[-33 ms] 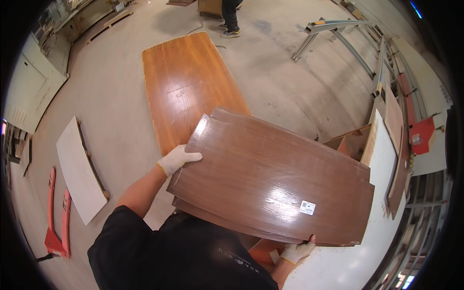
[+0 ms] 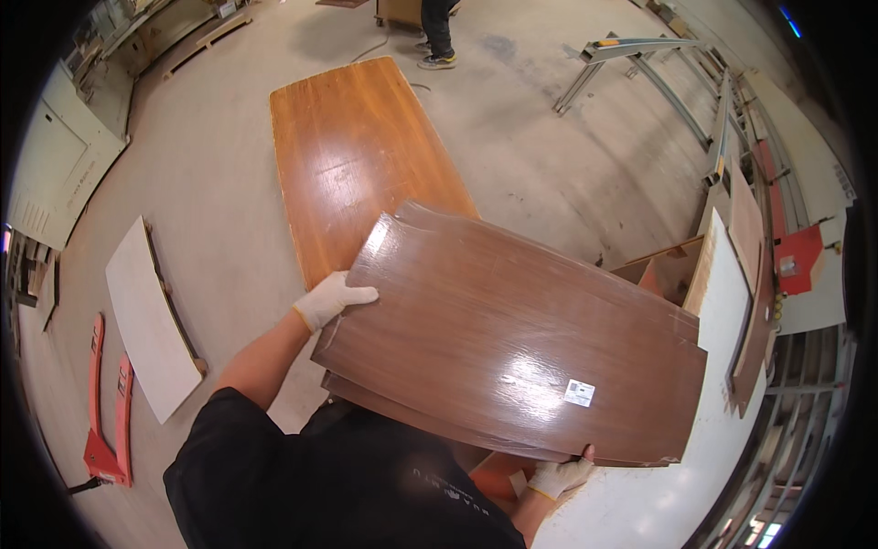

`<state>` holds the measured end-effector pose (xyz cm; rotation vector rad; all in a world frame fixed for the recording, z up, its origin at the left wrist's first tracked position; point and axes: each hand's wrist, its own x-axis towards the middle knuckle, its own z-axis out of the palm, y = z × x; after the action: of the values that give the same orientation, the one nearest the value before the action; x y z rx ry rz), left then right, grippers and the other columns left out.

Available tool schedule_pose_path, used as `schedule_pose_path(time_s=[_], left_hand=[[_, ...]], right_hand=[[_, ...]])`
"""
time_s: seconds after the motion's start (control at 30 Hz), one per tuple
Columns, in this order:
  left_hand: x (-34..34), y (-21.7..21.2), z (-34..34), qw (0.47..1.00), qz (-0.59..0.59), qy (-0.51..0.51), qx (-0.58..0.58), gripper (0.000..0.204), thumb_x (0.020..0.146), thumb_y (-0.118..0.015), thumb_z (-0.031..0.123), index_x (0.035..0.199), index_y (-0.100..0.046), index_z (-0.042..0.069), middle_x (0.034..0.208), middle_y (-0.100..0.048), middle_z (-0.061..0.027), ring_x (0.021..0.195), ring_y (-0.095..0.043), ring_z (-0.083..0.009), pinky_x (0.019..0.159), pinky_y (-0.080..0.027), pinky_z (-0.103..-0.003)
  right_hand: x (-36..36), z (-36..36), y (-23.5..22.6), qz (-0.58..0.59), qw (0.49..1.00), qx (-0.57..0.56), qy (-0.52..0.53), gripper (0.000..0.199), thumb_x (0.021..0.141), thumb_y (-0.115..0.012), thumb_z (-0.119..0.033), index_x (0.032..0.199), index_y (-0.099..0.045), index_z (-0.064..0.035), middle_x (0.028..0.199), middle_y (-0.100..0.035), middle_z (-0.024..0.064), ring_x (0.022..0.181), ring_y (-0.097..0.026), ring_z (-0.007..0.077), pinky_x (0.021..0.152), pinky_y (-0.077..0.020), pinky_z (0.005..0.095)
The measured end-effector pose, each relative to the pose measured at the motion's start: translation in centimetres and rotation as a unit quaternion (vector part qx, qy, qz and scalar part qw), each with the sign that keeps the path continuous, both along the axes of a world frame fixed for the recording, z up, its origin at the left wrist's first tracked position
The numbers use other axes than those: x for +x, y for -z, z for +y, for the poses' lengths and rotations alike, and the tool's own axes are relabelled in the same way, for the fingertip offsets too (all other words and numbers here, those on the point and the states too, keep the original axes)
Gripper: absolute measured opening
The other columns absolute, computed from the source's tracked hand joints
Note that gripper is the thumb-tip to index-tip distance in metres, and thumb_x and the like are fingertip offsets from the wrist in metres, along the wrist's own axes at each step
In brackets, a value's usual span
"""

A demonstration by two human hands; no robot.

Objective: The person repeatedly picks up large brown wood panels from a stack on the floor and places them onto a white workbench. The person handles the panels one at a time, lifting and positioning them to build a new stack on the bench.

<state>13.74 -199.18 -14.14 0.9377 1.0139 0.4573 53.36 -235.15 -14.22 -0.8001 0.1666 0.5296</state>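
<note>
A dark brown wood-grain panel (image 2: 512,320) with a glossy, film-like surface lies before me, tilted in view. A small white label (image 2: 579,392) is on its right part. Edges of other brown panels stick out beneath it at the far and near sides. My left hand (image 2: 335,300), in a white glove, grips the panel's left end, thumb on top and fingers hidden below. My right hand (image 2: 562,476), also gloved, grips the near edge towards the right; its fingers are mostly under the panel.
Beyond lies an orange-brown wooden board (image 2: 352,156). A white board (image 2: 672,499) is under the panels at right. Left are a pale panel (image 2: 151,320) and red pallet-truck forks (image 2: 124,416). A metal frame (image 2: 640,50) stands far right; a person's legs (image 2: 437,32) show at the back.
The brown panel's left end and my left hand have shifted very slightly left. My right hand stays at the near edge.
</note>
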Motion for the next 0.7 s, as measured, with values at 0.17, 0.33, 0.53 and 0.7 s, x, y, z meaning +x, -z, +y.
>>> schedule_pose_path(time_s=[0.17,0.33,0.53,0.7], left_hand=[[-3.6,0.6,0.2,0.998,0.022,-0.063,0.003,0.047,0.093,-0.076,0.020,0.131,-0.066,-0.006,0.118,-0.073,-0.0091,0.104,-0.069,-0.0170,0.093,-0.056,-0.033],[-9.3,0.6,1.2,0.981,0.051,-0.186,0.003,0.048,0.091,-0.076,0.017,0.132,-0.065,-0.005,0.116,-0.072,-0.0091,0.101,-0.069,-0.0166,0.090,-0.057,-0.033],[-21.4,3.2,9.0,0.936,0.062,-0.332,0.094,0.048,0.093,-0.076,0.021,0.132,-0.065,-0.005,0.116,-0.072,-0.0082,0.100,-0.070,-0.0183,0.091,-0.057,-0.034],[-30.0,4.2,17.8,0.917,0.146,-0.363,0.076,0.052,0.093,-0.076,0.031,0.129,-0.067,-0.006,0.113,-0.072,-0.0088,0.094,-0.071,-0.0199,0.087,-0.058,-0.034]], right_hand=[[0.5,3.9,0.2,0.040,0.998,-0.002,-0.041,0.068,0.083,-0.074,-0.024,0.144,-0.056,-0.0004,0.145,-0.060,0.0167,0.132,-0.057,0.0356,0.115,-0.0487,0.0531],[0.2,16.0,1.3,-0.034,0.983,0.040,-0.173,0.072,0.082,-0.075,-0.030,0.144,-0.055,0.0014,0.144,-0.061,0.0161,0.130,-0.059,0.0364,0.112,-0.0504,0.0525],[-9.8,38.1,6.1,-0.019,0.968,-0.025,-0.247,0.048,0.091,-0.068,-0.022,0.134,-0.062,-0.0011,0.131,-0.069,0.0121,0.119,-0.066,0.0315,0.109,-0.0528,0.0461],[-16.0,55.7,13.0,0.035,0.962,0.028,-0.270,0.050,0.086,-0.076,-0.016,0.133,-0.061,-0.0045,0.128,-0.068,0.0113,0.119,-0.064,0.0325,0.106,-0.0555,0.0502]])
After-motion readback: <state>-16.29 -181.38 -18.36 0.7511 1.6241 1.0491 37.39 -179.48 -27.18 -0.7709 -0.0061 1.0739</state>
